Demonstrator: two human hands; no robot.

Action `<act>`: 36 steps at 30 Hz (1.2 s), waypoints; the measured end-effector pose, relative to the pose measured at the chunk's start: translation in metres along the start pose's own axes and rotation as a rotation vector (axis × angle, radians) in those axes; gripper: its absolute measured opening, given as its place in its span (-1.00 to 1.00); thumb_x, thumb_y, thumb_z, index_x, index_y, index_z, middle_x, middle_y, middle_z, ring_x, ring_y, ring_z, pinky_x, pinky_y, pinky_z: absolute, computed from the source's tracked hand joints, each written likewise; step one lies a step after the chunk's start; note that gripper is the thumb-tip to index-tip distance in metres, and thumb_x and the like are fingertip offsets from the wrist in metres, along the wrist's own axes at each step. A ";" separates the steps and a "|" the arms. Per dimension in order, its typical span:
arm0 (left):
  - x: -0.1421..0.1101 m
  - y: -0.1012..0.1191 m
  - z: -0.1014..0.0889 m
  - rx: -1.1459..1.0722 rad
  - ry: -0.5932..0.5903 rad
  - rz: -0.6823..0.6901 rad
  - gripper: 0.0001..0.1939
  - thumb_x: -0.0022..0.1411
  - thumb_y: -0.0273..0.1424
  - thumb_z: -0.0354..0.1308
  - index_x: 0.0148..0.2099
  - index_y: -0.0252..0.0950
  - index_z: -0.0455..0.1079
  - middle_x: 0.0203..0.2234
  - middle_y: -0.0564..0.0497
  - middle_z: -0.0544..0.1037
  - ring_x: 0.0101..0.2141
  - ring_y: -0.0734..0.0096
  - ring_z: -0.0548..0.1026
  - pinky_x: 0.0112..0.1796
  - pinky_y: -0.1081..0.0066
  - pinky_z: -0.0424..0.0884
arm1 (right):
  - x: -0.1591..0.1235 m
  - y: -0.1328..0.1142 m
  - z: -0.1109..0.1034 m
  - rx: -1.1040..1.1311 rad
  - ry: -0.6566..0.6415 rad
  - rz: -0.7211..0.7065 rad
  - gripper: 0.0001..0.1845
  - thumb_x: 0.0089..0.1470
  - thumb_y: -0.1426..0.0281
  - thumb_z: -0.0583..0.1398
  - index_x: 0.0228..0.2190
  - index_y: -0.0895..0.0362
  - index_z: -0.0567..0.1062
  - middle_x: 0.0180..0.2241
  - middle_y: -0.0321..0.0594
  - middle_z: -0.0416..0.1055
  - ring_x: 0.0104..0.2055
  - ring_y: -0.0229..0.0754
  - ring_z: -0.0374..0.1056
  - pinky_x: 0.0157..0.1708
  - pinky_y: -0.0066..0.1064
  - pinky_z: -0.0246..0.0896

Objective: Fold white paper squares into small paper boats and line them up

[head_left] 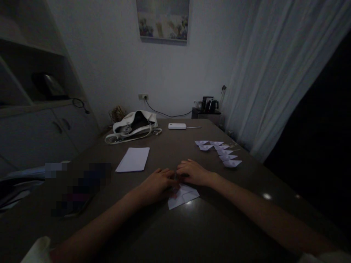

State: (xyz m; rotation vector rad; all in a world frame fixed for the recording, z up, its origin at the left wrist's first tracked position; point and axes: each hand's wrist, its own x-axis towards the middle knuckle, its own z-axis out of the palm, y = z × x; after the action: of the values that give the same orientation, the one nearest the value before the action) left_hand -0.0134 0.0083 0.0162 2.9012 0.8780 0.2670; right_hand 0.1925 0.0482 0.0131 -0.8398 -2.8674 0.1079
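Note:
Both of my hands rest on a partly folded white paper (183, 196) lying on the dark table (208, 226). My left hand (157, 184) lies over the paper's left part with its fingers curled down and pressed together on it. My right hand (193, 172) presses the paper's far edge, fingers bent and close together. The fingertips of the two hands nearly meet above the fold. The room is dim, so the paper's creases are hard to make out.
A stack of white sheets (133, 159) lies to the far left of my hands. Several folded paper pieces (221, 150) sit at the right. Farther back are a white handbag (133, 126) and a white power bank (177, 126). White curtains (276, 73) hang on the right.

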 end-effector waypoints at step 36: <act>-0.010 0.022 -0.001 -0.038 -0.008 -0.054 -0.61 0.11 -0.13 0.20 -0.06 -0.21 0.40 -0.22 -0.05 0.45 -0.24 0.23 0.42 -0.25 0.32 0.29 | -0.050 -0.037 -0.010 0.318 -0.084 0.095 -0.65 -0.02 0.27 0.28 -0.15 0.10 0.47 -0.18 -0.15 0.43 -0.15 -0.13 0.34 -0.18 -0.37 0.19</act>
State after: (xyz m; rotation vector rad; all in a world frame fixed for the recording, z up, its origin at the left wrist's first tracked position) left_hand -0.0099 -0.0151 0.0188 2.8367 0.9384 0.2651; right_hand 0.2158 -0.0095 0.0205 -0.9221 -2.7758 0.6053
